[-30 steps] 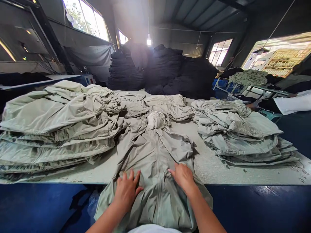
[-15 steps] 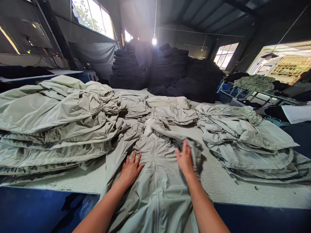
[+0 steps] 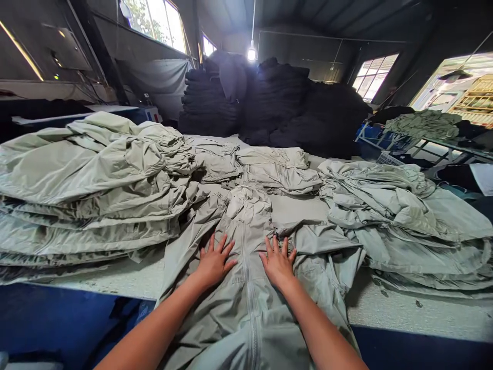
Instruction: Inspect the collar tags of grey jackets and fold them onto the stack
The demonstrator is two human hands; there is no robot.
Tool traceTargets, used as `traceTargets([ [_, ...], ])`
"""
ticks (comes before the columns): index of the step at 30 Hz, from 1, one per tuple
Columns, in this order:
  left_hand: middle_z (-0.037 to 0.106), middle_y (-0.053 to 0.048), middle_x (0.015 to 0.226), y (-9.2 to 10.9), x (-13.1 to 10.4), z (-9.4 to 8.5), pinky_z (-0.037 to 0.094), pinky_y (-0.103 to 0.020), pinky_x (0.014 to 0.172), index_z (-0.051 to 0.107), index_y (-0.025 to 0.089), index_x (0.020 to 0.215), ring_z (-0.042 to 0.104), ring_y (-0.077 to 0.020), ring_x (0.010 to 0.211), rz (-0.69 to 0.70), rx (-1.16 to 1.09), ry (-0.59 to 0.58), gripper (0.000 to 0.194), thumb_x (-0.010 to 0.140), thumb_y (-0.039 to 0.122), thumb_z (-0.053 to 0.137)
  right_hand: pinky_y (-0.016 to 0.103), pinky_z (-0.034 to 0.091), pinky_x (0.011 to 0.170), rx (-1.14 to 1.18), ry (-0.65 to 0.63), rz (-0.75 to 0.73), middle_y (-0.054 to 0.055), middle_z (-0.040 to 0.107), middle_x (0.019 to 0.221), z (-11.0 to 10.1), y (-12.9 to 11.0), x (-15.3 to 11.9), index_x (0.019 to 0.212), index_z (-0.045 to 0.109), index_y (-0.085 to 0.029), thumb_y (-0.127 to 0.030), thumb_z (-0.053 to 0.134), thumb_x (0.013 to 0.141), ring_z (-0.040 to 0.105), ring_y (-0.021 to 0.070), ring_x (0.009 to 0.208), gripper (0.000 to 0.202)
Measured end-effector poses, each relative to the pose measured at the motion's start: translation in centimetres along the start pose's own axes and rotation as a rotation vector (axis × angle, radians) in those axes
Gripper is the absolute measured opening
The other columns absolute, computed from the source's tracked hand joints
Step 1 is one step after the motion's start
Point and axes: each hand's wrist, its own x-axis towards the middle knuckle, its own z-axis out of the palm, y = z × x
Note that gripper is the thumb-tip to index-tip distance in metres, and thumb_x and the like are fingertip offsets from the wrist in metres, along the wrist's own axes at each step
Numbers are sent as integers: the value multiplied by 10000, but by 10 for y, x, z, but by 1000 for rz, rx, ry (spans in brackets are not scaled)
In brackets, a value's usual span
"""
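Note:
A pale grey-green zip-up jacket (image 3: 227,313) lies front side up before me, its zipper running down the middle and its collar end pointing away. Flat on its chest, left of the zipper, rests my left hand (image 3: 214,263) with fingers spread. My right hand (image 3: 278,261) presses on the other side of the zipper, fingers also apart. Neither hand grips anything. The right sleeve (image 3: 323,236) is spread out to the side, reaching toward the right-hand pile. The jacket's lower part hangs over the near table edge and runs out of view.
Similar garments are heaped in a tall pile (image 3: 96,174) on the left and another pile (image 3: 408,221) on the right. Folded ones (image 3: 275,169) lie behind the collar. Dark stacked clothing (image 3: 269,108) rises at the back. The pale table (image 3: 393,308) has a blue front.
My right hand has moved left and down onto the chest beside the zipper. The right sleeve, bunched before, now lies spread outward. My left hand stays nearly in place on the jacket.

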Motion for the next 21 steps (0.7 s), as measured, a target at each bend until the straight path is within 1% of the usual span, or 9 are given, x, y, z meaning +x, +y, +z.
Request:
traceTargets([
  [3, 228, -4, 1767, -4, -23, 10, 248, -836, 1146, 370, 451, 1627, 57, -526, 1611, 98, 9, -25, 675, 993, 639, 504, 787, 98, 1191, -47, -37, -33, 197, 422, 1662, -8, 10, -30, 1592, 503, -213, -485, 529, 1019, 212, 515, 1572, 635],
  [5, 311, -28, 1741, 0, -21, 5, 156, -838, 1182, 418, 443, 1609, 126, -511, 1609, 153, 28, 32, 648, 993, 606, 536, 732, 123, 1222, -30, -37, -135, 234, 583, 1521, -24, 6, -36, 1474, 637, -175, -444, 565, 1004, 340, 484, 1528, 546],
  [6, 318, -45, 1738, 4, -14, 1, 121, -817, 1209, 413, 418, 1618, 144, -487, 1614, 178, 37, 90, 650, 1001, 581, 537, 692, 139, 1242, -2, -4, -199, 229, 607, 1497, -31, 1, -33, 1453, 653, -174, -425, 546, 1014, 366, 449, 1525, 516],
  [8, 277, -80, 1751, 14, 7, -5, 97, -750, 1259, 351, 347, 1656, 146, -419, 1632, 217, 46, 211, 679, 1024, 533, 515, 607, 159, 1279, 76, 118, -310, 190, 526, 1591, -40, -14, -19, 1524, 578, -184, -388, 478, 1048, 332, 364, 1566, 528],
  [10, 259, -112, 1753, 22, 29, -2, 102, -701, 1284, 303, 289, 1677, 169, -365, 1638, 218, 43, 267, 683, 1049, 498, 472, 552, 161, 1302, 134, 194, -368, 161, 366, 1700, -36, -27, -1, 1610, 456, -172, -380, 440, 1067, 254, 309, 1610, 582],
  [13, 283, -134, 1739, 24, 45, 11, 100, -683, 1291, 326, 247, 1668, 228, -331, 1627, 198, 25, 244, 644, 1073, 478, 411, 525, 162, 1310, 146, 141, -346, 171, 293, 1727, -14, -32, 15, 1626, 419, -134, -436, 423, 1082, 206, 304, 1627, 623],
  [16, 288, -135, 1736, 17, 47, 17, 114, -676, 1290, 388, 223, 1638, 244, -327, 1622, 234, -15, 221, 622, 1071, 474, 431, 518, 196, 1298, 128, 88, -313, 176, 288, 1728, 0, -23, 19, 1622, 424, -129, -456, 454, 1076, 215, 321, 1623, 638],
  [18, 406, -133, 1686, 12, 51, 8, 119, -703, 1274, 499, 240, 1571, 344, -343, 1577, 257, -68, 204, 551, 1055, 434, 491, 509, 254, 1270, 114, 54, -336, 192, 359, 1697, -6, -19, 25, 1574, 501, -136, -416, 546, 1042, 305, 339, 1587, 603],
  [21, 729, -111, 1364, 11, 69, -13, 170, -695, 1255, 731, 252, 1299, 623, -322, 1320, 226, -190, 269, 330, 1020, 290, 559, 447, 400, 1145, 144, 58, -367, 206, 645, 1442, -28, -25, 46, 1328, 715, -151, -305, 640, 992, 560, 331, 1372, 377],
])
